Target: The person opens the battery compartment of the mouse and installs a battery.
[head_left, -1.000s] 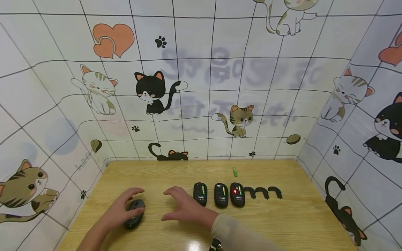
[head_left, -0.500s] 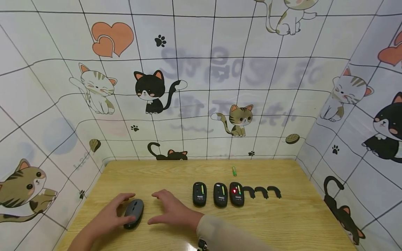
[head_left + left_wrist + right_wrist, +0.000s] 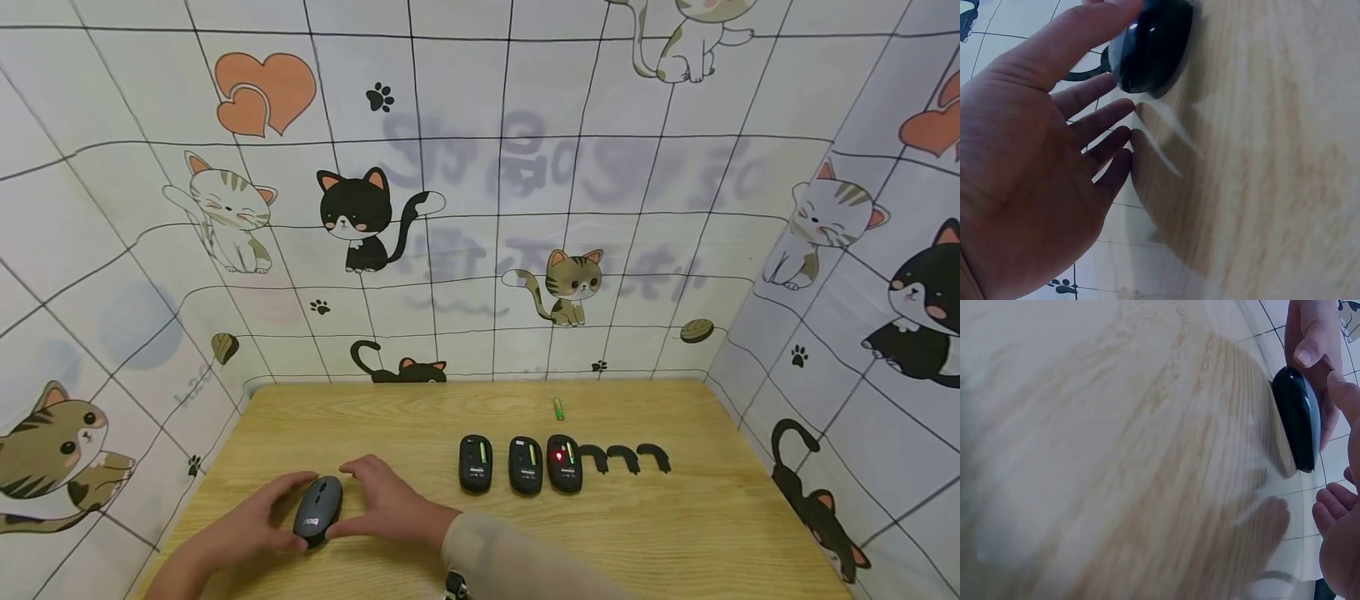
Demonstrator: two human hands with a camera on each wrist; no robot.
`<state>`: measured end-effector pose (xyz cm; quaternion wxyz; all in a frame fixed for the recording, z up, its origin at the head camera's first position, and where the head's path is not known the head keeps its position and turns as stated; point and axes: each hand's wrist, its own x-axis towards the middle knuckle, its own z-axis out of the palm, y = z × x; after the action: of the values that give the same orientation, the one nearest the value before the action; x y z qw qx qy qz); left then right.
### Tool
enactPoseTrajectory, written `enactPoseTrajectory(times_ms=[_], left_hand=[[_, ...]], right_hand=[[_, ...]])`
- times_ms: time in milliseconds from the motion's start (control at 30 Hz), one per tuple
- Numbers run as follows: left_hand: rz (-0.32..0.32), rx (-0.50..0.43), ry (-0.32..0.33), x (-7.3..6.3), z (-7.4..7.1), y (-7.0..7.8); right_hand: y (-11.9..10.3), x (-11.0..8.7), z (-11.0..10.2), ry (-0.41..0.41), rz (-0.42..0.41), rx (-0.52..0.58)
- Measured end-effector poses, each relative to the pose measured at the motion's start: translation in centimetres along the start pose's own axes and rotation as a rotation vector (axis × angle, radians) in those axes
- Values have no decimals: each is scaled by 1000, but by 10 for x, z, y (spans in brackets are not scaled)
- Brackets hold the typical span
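Note:
A dark grey computer mouse [image 3: 318, 504] lies top side up on the left part of the wooden table, slightly tilted to the right. My left hand [image 3: 247, 525] is at its left side, thumb at the mouse's near end and fingers loosely extended. On the other side my right hand [image 3: 393, 508] has its thumb by the near right edge and its fingers spread apart. The left wrist view shows the mouse [image 3: 1154, 53] beyond my left thumb, fingers stretched out. In the right wrist view the mouse [image 3: 1297, 419] sits between both hands; firm contact is hard to tell.
Three black mice [image 3: 476, 462] lie underside up with batteries showing in them, the rightmost with a red light. Several curved black covers [image 3: 622, 458] lie to their right. A loose green battery [image 3: 558, 408] is farther back. Cat-print sheeting [image 3: 465, 208] walls the table [image 3: 675, 533].
My right hand has moved left, up to the mouse. My left hand, earlier partly over the mouse, has drawn back left and down, uncovering its top.

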<state>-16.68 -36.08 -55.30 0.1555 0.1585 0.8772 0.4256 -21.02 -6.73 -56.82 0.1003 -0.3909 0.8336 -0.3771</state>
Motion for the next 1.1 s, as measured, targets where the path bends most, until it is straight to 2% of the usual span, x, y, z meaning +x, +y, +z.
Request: enactPoseTrajectory(times_ms=[133, 200, 400, 567, 733, 1100], left_hand=[[-2, -2, -26, -3, -3, 3], [8, -38, -48, -5, -3, 6], [16, -115, -100, -8, -3, 10], [11, -97, -97, -6, -3, 9], [18, -91, -96, -5, -2, 10], [-3, 53, -50, 3, 2, 14]], right_hand=[[-2, 6, 6, -5, 18, 6], [-3, 8, 9, -4, 26, 3], [-5, 14, 17, -10, -16, -35], [-7, 14, 20, -24, -39, -92], [-8, 15, 23, -42, -13, -156], [-17, 12, 20, -37, 33, -138]])
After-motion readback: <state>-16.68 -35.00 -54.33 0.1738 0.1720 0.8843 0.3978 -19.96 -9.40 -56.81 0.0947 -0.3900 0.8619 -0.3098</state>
